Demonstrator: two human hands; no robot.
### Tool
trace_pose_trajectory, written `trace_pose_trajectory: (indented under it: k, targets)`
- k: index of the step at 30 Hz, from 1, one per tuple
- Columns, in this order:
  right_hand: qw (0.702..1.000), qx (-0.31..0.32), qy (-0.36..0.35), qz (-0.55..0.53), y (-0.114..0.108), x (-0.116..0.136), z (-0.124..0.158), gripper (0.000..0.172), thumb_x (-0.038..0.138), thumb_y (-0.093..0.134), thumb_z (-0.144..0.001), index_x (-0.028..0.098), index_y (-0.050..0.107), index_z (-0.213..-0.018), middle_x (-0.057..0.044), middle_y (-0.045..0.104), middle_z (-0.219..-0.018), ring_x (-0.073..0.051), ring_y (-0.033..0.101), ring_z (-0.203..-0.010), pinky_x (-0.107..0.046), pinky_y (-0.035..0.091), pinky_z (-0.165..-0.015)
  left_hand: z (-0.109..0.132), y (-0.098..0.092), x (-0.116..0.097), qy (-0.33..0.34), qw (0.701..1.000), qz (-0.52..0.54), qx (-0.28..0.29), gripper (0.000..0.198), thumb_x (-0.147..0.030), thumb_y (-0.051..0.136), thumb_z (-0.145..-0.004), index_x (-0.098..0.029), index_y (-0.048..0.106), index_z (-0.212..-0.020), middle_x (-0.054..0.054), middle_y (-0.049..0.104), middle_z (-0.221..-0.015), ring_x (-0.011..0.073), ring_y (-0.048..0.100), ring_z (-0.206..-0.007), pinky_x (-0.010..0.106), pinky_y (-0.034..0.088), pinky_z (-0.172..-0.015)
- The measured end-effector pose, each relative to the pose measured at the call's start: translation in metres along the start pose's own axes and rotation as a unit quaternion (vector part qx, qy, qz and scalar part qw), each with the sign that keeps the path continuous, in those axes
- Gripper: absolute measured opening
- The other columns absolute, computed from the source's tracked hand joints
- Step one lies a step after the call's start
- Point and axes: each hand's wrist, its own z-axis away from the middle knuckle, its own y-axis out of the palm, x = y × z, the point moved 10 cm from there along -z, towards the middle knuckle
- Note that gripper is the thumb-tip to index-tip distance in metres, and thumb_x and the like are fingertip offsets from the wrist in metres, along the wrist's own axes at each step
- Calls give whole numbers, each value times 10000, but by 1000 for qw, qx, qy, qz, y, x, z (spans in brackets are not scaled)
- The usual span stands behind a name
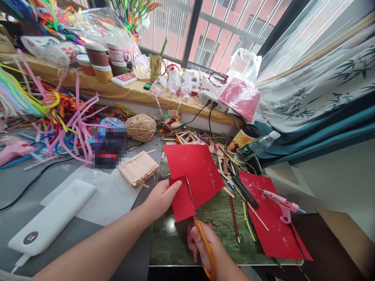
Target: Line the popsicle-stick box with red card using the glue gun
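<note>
My left hand (164, 197) is closed on a sheet of red paper (199, 166), with the thumb on top near its left edge. In my right hand (209, 242) is a pair of scissors (206, 246) with orange handles. Their blades lie in a cut that runs up into the sheet from its near edge, just right of my left thumb. The strip left of the cut is still joined to the sheet at its far end. Below the paper is a dark green board (216, 230). The lower blade is hidden under the paper.
A second red sheet (272, 234) with a pink glue gun (283, 205) on it lies at the right. Craft sticks and a pencil (234, 218) are nearer. A craft-stick piece (139, 168), twine ball (141, 127) and white power bank (52, 216) sit left. A water bottle (258, 146) stands behind, tilted.
</note>
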Motion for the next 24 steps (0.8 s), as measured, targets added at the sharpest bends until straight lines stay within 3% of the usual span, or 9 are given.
trace_pose_trajectory:
  k: [9, 17, 24]
  targets:
    - [1000, 14, 9, -4, 2, 0, 0, 746, 991, 474, -818, 246, 440, -812, 104, 384, -548, -66, 322, -418, -200, 380, -398, -1, -3, 4, -7, 1000, 8, -13, 515, -632, 621, -983, -178, 791, -1156, 110, 823, -1066, 293, 756, -894, 370, 584, -793]
    - [1000, 19, 8, -8, 2, -6, -5, 742, 987, 483, -817, 247, 429, -800, 112, 382, -527, -51, 290, -391, -183, 363, -356, -2, -4, 4, -8, 1000, -7, -15, 493, -635, 606, -988, -176, 783, -1021, 106, 817, -1029, 289, 746, -902, 358, 568, -776]
    - [1000, 16, 21, 0, 0, -7, -7, 767, 1020, 490, -769, 256, 434, -791, 103, 390, -521, -64, 299, -382, -198, 350, -346, -1, -4, 0, -11, 1000, -9, -18, 510, -641, 618, -975, -161, 783, -1031, 108, 810, -990, 274, 730, -866, 341, 548, -746]
